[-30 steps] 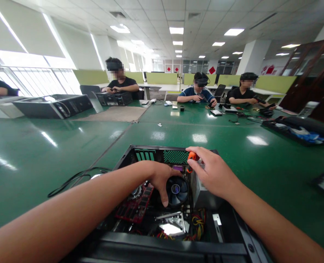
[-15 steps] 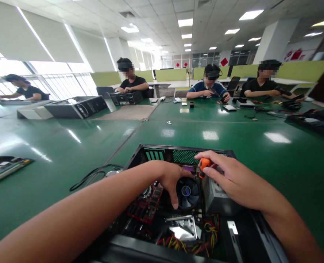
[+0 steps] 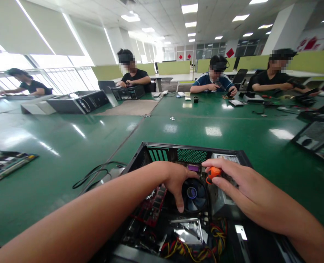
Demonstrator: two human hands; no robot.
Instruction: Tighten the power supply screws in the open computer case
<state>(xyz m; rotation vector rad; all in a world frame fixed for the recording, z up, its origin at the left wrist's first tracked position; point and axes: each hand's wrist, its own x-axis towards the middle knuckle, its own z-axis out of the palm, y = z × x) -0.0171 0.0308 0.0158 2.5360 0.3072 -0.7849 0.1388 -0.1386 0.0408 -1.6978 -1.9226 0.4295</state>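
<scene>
An open black computer case (image 3: 151, 153) lies on the green table in front of me. Inside it sit a round cooler fan (image 3: 195, 194), a red circuit card (image 3: 154, 208) and bundles of coloured wires (image 3: 178, 248). My left hand (image 3: 177, 180) reaches into the case and curls over the fan's left rim, thumb pointing down. My right hand (image 3: 241, 190) is closed on an orange-handled screwdriver (image 3: 212, 172), held upright just right of the fan, above the grey power supply box (image 3: 222, 201).
A black cable (image 3: 93, 173) loops on the table left of the case. A loose circuit board (image 3: 6, 166) lies at far left. Other computer cases (image 3: 80, 102) and several seated people at work are at the far side. Another case part (image 3: 315, 138) is at right.
The view has shifted down and to the left, so the case and both hands sit further right in frame. Both hands keep their places at the fan and the screwdriver.
</scene>
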